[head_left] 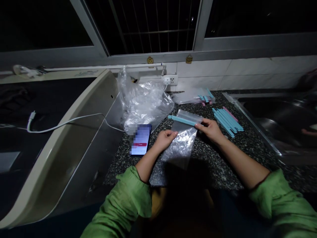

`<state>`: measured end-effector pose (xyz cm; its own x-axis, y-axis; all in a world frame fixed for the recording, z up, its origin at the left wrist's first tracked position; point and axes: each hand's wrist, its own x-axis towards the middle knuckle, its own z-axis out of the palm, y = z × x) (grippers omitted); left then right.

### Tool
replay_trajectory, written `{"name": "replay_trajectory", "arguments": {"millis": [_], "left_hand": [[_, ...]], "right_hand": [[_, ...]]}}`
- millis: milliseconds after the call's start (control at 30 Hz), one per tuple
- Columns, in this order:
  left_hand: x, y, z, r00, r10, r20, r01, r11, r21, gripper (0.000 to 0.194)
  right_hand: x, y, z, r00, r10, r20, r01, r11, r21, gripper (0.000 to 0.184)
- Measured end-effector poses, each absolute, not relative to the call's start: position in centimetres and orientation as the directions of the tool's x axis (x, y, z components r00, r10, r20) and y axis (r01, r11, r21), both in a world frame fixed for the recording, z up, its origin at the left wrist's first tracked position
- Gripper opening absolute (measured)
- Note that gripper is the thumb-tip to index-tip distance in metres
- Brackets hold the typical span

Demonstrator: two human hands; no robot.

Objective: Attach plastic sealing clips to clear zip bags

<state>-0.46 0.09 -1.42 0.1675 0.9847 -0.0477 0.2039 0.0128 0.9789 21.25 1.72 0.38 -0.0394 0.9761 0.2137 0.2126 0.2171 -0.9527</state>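
A clear plastic bag (184, 142) lies over the front of the granite counter, its top part between my hands. Across the bag runs a long light-blue bag-sealing clip (183, 121), slightly tilted, with its left end sticking out past the bag. My right hand (210, 129) pinches the clip's right end together with the bag's edge. Below the clip, the fingers of my left hand (167, 139) are closed on the bag's left side. Right of my right hand lies a row of several loose light-blue clips (227, 122) with a pink clip (230, 114) beside them.
A lit phone (140, 140) lies left of my left hand. Behind it sits a crumpled clear plastic bag (146, 102). More flat bags (185, 96) with clips lie near the wall. A sink (272, 115) is at right, a beige-edged appliance (99, 92) at left, with a white cable (64, 125).
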Motion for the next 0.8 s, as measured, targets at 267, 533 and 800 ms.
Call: {"name": "replay_trajectory", "arguments": {"millis": [267,533,800], "left_hand": [[-0.5,-0.1,-2.1,0.221,0.975,-0.014,0.323,-0.059,0.945,0.043],[-0.5,-0.2,-2.1,0.199,0.979,0.039,0.339,-0.106,0.935,0.033],[-0.6,-0.6,-1.2,0.234,0.970,0.069,0.420,-0.165,0.892,0.036]], "right_hand": [[22.4,2.5,0.6,0.078,0.957,0.279,0.185,0.261,-0.948,0.045],[22.5,2.3,0.6,0.099,0.955,0.278,0.230,0.250,-0.940,0.042],[22.6,2.5,0.2,-0.014,0.986,0.169,0.228,0.167,-0.959,0.040]]}}
